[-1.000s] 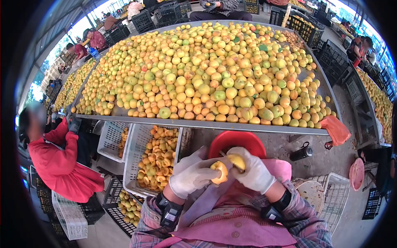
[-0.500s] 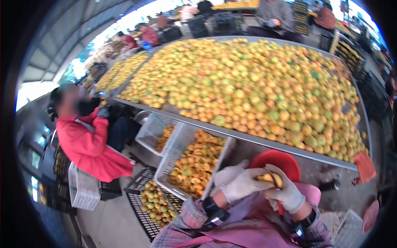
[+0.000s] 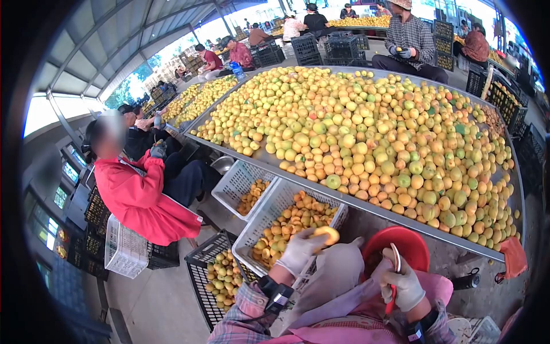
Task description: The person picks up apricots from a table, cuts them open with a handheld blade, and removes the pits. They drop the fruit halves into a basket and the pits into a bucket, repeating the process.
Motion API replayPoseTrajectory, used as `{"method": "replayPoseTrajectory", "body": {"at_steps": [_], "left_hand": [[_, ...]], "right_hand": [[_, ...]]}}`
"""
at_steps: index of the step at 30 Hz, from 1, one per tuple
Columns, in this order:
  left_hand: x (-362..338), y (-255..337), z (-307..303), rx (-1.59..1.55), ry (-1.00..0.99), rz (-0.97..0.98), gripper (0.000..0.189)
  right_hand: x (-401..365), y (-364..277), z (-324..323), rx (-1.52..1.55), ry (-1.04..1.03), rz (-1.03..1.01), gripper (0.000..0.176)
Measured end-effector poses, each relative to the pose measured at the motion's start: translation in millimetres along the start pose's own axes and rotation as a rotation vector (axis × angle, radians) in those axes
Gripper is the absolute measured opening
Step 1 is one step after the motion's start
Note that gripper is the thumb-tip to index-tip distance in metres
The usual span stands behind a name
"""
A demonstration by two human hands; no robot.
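Observation:
My left hand [image 3: 302, 250], in a pale glove, is over the edge of a grey crate [image 3: 243, 241] of cut fruit [image 3: 286, 226]. Its fingers hold a slightly blurred orange-yellow fruit piece [image 3: 325, 235]. My right hand [image 3: 404, 285], gloved too, is closed round a tool with a red handle [image 3: 391, 303] and a curved metal end [image 3: 395, 258]. It is in front of a red bucket [image 3: 409, 243], whose inside is partly hidden.
A metal-edged table [image 3: 372, 207] heaped with whole yellow fruit [image 3: 355, 132] spans the front. A person in red [image 3: 132, 192] sits at left. A black crate [image 3: 197, 275] holds fruit. A red cloth [image 3: 513, 261] hangs at the table's right corner. Others sit beyond.
My hands have moved apart. The left went leftward to the grey crate with a fruit piece; the right, with the tool, moved slightly down and right. The view has shifted, showing more background.

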State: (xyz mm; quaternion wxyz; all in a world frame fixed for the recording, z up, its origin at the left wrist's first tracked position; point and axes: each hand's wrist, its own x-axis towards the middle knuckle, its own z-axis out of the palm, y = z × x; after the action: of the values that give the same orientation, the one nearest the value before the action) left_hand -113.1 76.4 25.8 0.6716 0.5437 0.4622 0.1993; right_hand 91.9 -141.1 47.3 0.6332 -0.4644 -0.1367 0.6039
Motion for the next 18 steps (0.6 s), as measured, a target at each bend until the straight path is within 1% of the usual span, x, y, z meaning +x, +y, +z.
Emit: {"method": "replayPoseTrajectory", "body": {"at_steps": [1,2,4,5,7,8,10,11,13,14,15,16,17,18], "left_hand": [[3,-8,-14,-0.065,0.093,-0.047,0.042],[13,-28,-31,-0.188,0.152,-0.037,0.041],[31,-66,-67,-0.300,0.278,-0.116,0.044],[35,-82,-80,-0.299,0.276,-0.114,0.044],[41,-109,-100,-0.496,0.397,-0.095,0.035],[43,-117,-106,-0.496,0.394,-0.098,0.035],[47,-128,-114,-0.612,0.449,-0.193,0.028],[50,-131,-114,-0.645,0.436,-0.196,0.026],[54,-138,-113,-0.633,0.398,-0.175,0.026],[57,-142,-110,-0.620,0.361,-0.154,0.027],[55,-137,-103,-0.621,0.359,-0.156,0.027],[52,-125,-94,-0.572,0.281,-0.098,0.027],[47,-111,-85,-0.521,0.202,-0.041,0.029],[41,-95,-76,-0.519,0.195,-0.050,0.029]], "right_hand": [[-4,5,2,0.007,0.031,0.023,0.061],[-7,14,-2,0.008,0.031,0.019,0.061],[-11,34,-16,0.057,-0.019,0.230,0.045],[-13,45,-23,0.058,-0.019,0.228,0.045],[-18,60,-35,0.114,-0.102,0.328,0.037],[-21,60,-37,0.115,-0.098,0.329,0.037],[-28,60,-38,0.134,-0.168,0.354,0.038],[-30,58,-37,0.133,-0.167,0.354,0.038],[-32,56,-33,0.078,-0.181,0.421,0.030],[-32,56,-37,0.077,-0.178,0.420,0.030],[-30,57,-43,0.071,-0.179,0.347,0.027],[-30,58,-47,0.066,-0.178,0.275,0.031],[-29,52,-41,0.077,-0.057,0.161,0.035],[-26,40,-35,0.088,0.069,0.046,0.041]]}}
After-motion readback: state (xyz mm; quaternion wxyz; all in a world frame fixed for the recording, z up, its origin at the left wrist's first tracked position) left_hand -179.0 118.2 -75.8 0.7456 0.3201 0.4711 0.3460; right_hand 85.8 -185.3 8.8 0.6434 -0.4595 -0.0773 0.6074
